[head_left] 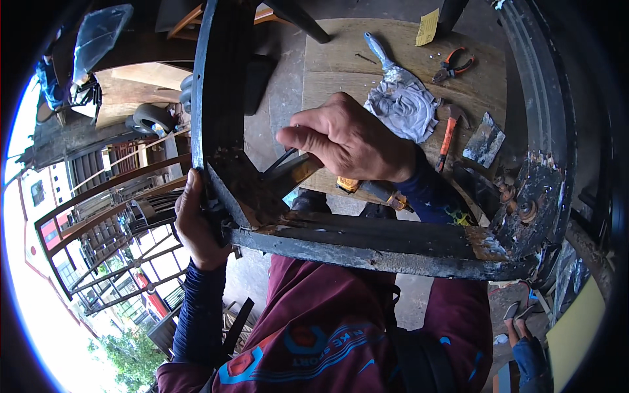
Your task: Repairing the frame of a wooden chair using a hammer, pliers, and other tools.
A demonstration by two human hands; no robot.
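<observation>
The person wears a maroon sports jersey [327, 291] with pale blue lettering [331, 344], thin curved stripes and small tick-shaped marks across the front. A red-and-blue angular emblem [244, 365] sits toward the left. Dark navy sleeves, wrinkled on the left forearm [198, 311], reach both wrists; the right sleeve [424, 187] bears a yellow-green pattern near the elbow. Both hands are bare.

Clasping a black frame [367, 252] near its left corner with the left grip [198, 226] — holding a thin dark tool [280, 159], mostly hidden, in the right grip [347, 141] near that same corner. Beyond, on the bench [334, 65] — a blue-handled tool [377, 49] against a swirled pale mass [406, 111], an orange-handled hammer [449, 134], orange-and-black pliers [451, 67], a smeared flat plate [485, 139].
</observation>
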